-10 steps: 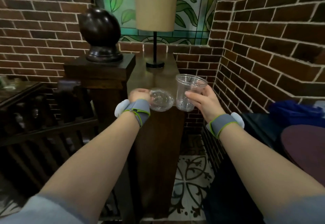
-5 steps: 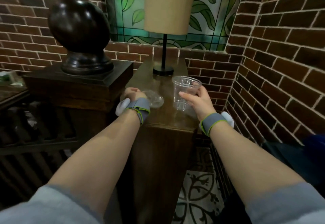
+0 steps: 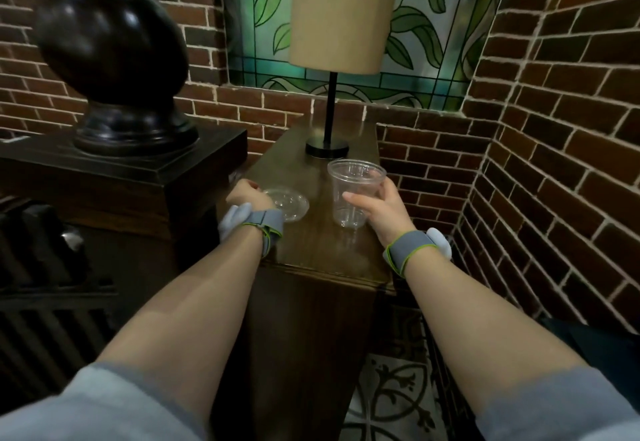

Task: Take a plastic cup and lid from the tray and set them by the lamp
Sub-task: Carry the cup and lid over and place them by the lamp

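Observation:
A clear plastic cup (image 3: 351,194) stands upright on the narrow wooden table (image 3: 318,250), its base touching the top. My right hand (image 3: 379,206) is wrapped around its right side. A clear domed lid (image 3: 289,203) lies flat on the table to the cup's left, and my left hand (image 3: 247,194) grips its left edge. The lamp (image 3: 341,17), with a tan shade and a black round base (image 3: 327,149), stands just behind the cup at the table's far end. The tray is out of view.
A dark wooden post with a large round finial (image 3: 110,49) rises close on the left. Brick walls (image 3: 554,128) close in at the back and right. A stained-glass panel (image 3: 426,35) sits behind the lamp. Patterned floor tiles (image 3: 391,392) lie below.
Both hands came forward and down over the table. The cup and the lid went from held in the air to resting on the tabletop before the lamp.

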Available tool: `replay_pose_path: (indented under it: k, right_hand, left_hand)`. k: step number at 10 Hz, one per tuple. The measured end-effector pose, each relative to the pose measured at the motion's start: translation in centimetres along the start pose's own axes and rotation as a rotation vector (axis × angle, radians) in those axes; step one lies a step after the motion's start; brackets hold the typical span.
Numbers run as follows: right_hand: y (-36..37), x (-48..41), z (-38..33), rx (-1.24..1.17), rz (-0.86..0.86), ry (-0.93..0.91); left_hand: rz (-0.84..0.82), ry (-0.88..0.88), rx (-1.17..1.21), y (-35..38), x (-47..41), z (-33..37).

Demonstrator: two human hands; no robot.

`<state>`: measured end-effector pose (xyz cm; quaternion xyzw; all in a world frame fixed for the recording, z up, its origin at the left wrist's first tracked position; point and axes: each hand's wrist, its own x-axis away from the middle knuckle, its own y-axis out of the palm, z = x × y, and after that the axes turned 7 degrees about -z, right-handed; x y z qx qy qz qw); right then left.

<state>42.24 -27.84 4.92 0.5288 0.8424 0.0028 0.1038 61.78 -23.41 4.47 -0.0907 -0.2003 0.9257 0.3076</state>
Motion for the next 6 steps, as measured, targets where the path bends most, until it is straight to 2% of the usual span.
replay_pose_path:
  k: [4,6]
  right_hand:
    - [-0.4,-0.4,0.4,0.11,0.024,0.055]
    - [-0.2,0.1,0.4,0.148,0.055,0.132]
  left_hand:
    - [0.043,-0.006,-0.181,0.9,-0.5,0.1]
    - [0.032,0.143,-0.34,1.4,0.9,0.1]
